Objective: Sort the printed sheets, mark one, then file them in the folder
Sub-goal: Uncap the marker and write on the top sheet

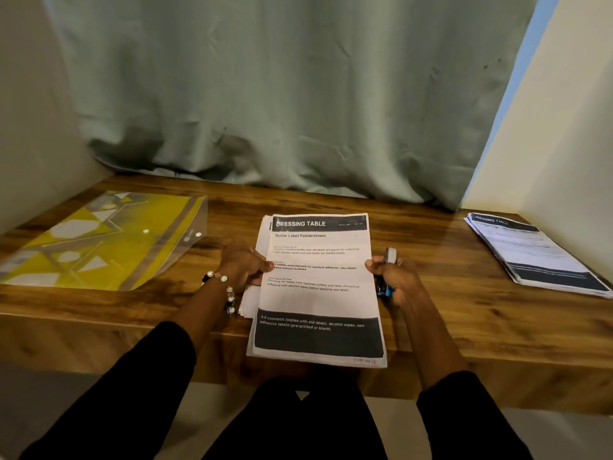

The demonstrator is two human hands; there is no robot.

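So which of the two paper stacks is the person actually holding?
The middle stack, headed "Dressing Table", with its near end past the table edge: both hands grip its sides. The other stack lies untouched at the far right by the wall.

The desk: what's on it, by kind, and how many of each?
Stacks of printed sheets: 2, one held by both hands, one at the far right.
Yellow snap folder: 1.
Blue marker in the right hand: 1.
Total: 4.
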